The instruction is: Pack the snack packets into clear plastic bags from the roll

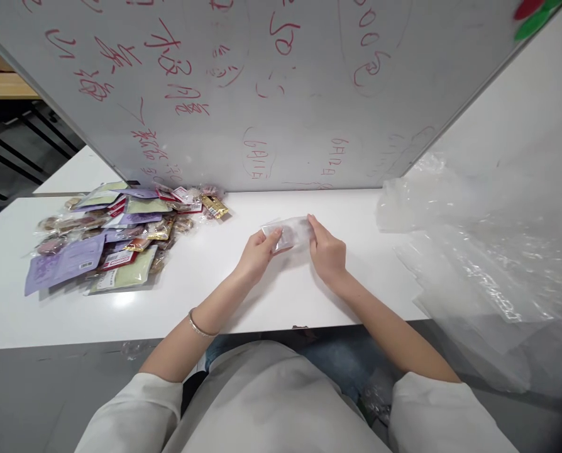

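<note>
Between my hands, above the middle of the white table [304, 302], is a small clear plastic packet [286, 235] with something dark or greyish inside that I cannot make out. My left hand [258, 253] pinches its left end, thumb on top. At the packet's right end, my right hand [327, 251] grips the clear film between thumb and fingers. A pile of small packages lies to the left, among them a purple pouch [66, 261], a pale green pouch [127, 274] and a gold packet [214, 206].
A whiteboard [300, 126] with red writing stands along the table's back edge. Clear plastic bags [479, 277] are heaped at the right and hang over the table's front edge. Dark metal bars [21, 138] show beyond the table at the far left.
</note>
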Tool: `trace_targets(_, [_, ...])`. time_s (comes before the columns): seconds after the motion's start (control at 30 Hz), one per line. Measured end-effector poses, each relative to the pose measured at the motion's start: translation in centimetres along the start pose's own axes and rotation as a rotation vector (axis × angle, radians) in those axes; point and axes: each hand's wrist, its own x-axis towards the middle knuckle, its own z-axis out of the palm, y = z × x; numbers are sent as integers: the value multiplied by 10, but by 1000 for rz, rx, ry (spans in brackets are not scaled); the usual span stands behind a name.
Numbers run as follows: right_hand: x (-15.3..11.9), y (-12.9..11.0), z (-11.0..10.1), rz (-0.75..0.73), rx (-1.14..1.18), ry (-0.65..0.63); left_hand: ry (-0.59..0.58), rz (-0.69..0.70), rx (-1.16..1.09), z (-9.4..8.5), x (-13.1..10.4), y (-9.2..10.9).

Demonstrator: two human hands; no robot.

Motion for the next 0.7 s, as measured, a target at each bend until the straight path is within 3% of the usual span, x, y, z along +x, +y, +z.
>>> trace_targets(0.07, [1,-8,-2,109,159,-88,-45,2,-43,4,-2,-5])
trace_targets(0.17, [3,-15,-9,159,514,-259,-79,31,-7,10,-3,-9])
trace_targets(0.3, [3,-17,-19,256,926,-497,-29,126,337,10,-2,-17])
trace_targets(0.43, [-2,-25,-24,544,985,-391,53,301,878,10,1,-24])
trace_targets(0.5, [-6,-28,-24,621,1041,-357,52,369,1031,13,0,-24])
trace_targets(0.63, [-10,-25,-31,689,1266,-354,34,430,1164,21,-5,-20])
trace_targets(0.7, [-3,-13,-41,734,1341,-299,33,468,1101,22,-5,-20])
